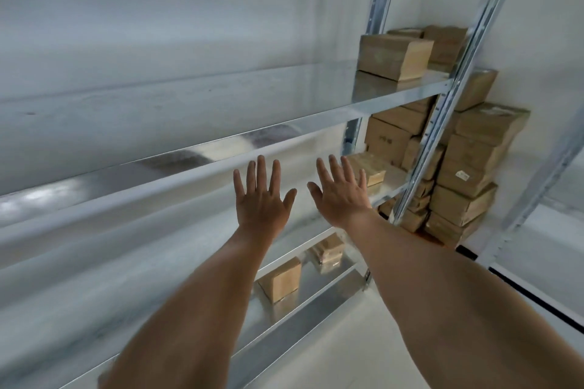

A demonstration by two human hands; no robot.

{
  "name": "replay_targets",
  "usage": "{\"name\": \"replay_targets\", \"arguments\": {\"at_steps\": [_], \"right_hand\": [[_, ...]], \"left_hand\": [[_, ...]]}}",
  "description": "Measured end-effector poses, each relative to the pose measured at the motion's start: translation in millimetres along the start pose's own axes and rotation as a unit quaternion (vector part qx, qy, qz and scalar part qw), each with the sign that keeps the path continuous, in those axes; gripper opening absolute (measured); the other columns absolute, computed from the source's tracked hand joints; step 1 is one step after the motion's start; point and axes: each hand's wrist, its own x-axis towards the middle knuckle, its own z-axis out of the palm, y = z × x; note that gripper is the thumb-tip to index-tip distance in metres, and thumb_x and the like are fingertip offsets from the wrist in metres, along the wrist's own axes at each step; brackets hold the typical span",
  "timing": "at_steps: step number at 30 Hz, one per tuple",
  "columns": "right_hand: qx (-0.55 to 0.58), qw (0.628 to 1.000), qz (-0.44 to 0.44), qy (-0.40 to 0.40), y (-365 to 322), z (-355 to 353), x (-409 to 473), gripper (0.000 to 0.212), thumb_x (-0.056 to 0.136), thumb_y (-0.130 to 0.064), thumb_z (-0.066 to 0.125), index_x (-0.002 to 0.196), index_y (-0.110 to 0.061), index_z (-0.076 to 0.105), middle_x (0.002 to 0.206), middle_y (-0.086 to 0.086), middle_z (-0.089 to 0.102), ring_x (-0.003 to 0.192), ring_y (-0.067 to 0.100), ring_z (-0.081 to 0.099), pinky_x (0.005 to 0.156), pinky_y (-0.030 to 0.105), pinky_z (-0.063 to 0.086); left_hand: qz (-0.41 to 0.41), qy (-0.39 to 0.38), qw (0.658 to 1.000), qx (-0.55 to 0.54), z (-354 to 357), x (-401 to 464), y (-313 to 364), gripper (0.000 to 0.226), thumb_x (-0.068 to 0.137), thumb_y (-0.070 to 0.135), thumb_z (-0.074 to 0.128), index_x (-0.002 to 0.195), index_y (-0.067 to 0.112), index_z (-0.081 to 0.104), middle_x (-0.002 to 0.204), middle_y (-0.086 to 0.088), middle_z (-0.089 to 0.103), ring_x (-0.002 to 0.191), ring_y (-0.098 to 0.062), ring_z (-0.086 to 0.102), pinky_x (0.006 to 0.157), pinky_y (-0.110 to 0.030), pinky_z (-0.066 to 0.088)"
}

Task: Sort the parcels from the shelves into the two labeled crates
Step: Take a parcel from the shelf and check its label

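Metal shelving unit [221, 139]: galvanised, several tiers, view partly blurred. Stack of cardboard parcels [467, 174]: stood beside the unit's right end, behind its upright. Parcel [393, 55]: sat on the upper shelf, right. Small parcel [281, 279]: lay on the low shelf. Left hand [262, 199], right hand [343, 194]: both outstretched, fingers spread, holding nothing. Crates: out of frame.

Brown cardboard parcels on metal shelves [221, 139]. Top shelf, right end: one box [393, 55] at front edge, more behind it. Middle shelf: small flat parcel [371, 167] near the edge, stacked boxes [390, 136] behind. Low shelf: one small box [281, 279] tilted, a taped parcel [328, 251] just behind. Tall stack [467, 174] beyond right upright. Crates out of view.
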Motion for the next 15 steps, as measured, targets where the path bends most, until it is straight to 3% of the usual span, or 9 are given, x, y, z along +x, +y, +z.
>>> {"name": "replay_targets", "arguments": {"at_steps": [9,13,15], "right_hand": [[-0.005,1.0,0.013,0.019,125.1,-19.2,101.8,0.064,0.104,-0.056,0.01,0.16,-0.028,-0.006,0.168,-0.001,-0.011,0.154,0.024,-0.017,0.122,0.055,-0.006],[0.011,1.0,0.001,0.029,180.1,-20.4,126.7,0.064,0.104,-0.055,0.01,0.16,-0.028,-0.006,0.168,-0.001,-0.01,0.154,0.024,-0.016,0.123,0.054,-0.006],[0.01,0.999,-0.006,0.036,207.5,-21.2,139.2,0.064,0.104,-0.056,0.01,0.16,-0.029,-0.007,0.168,-0.001,-0.011,0.154,0.025,-0.016,0.123,0.055,-0.006]], "left_hand": [[0.008,-0.017,1.0,0.0,28.5,113.3,113.4,0.072,0.101,0.063,0.009,0.16,0.027,-0.008,0.169,-0.006,-0.001,0.155,-0.025,-0.004,0.118,-0.052,-0.017],[0.007,-0.009,1.0,0.02,38.0,138.2,159.2,0.078,0.093,0.065,-0.008,0.16,0.026,-0.004,0.169,-0.007,0.001,0.155,-0.026,-0.002,0.117,-0.051,-0.017],[0.008,-0.005,1.0,0.023,39.6,151.3,185.0,0.074,0.097,0.065,0.0,0.16,0.026,-0.006,0.169,-0.007,-0.002,0.155,-0.026,-0.004,0.117,-0.051,-0.017]]}}
